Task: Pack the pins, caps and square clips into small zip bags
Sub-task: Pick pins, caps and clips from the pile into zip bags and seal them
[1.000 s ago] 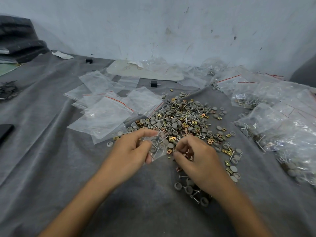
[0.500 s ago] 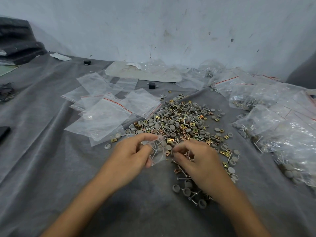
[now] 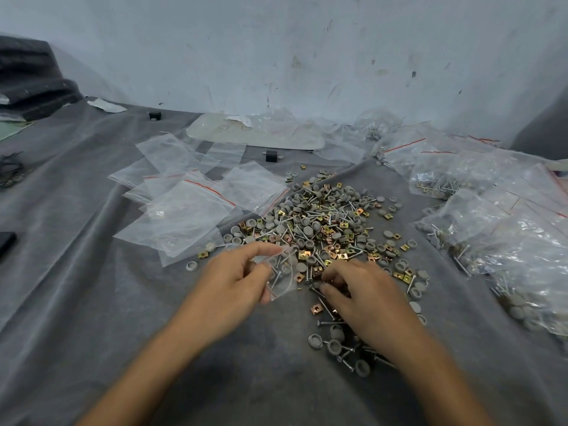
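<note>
Partway thru, by the look of it. Right of the loose pile [image 3: 322,222]: heap of filled zip bags [image 3: 491,229], pins and caps showing thru the plastic, so plenty packed already. Left of the pile: stack of empty zip bags [image 3: 190,210] w/ red seal strips, not yet used. Big pile yet to clear: grey caps [image 3: 334,347], steel pins [image 3: 327,323] and brass-coloured square clips [image 3: 315,309], all mixed on the grey-cloth desk [image 3: 76,272], w/ a small spill at the pile's near edge. Lots left.

Current bag: small zip bag [image 3: 281,272] at the pile's near-left edge, pinched between thumb and forefinger of left hand [image 3: 233,281], grip closed on the plastic. At least 1 pin and 1 cap visible inside; full count unreadable. Right hand [image 3: 359,290] at the pile's near edge, fingers curled down onto the parts. Anything held in that grip: can't tell.

Vs 1 s ago: right fingertips then up by the bag's mouth, now down among the parts and slightly apart from the bag, prob. after the next piece. Left grip on the bag same.
</note>
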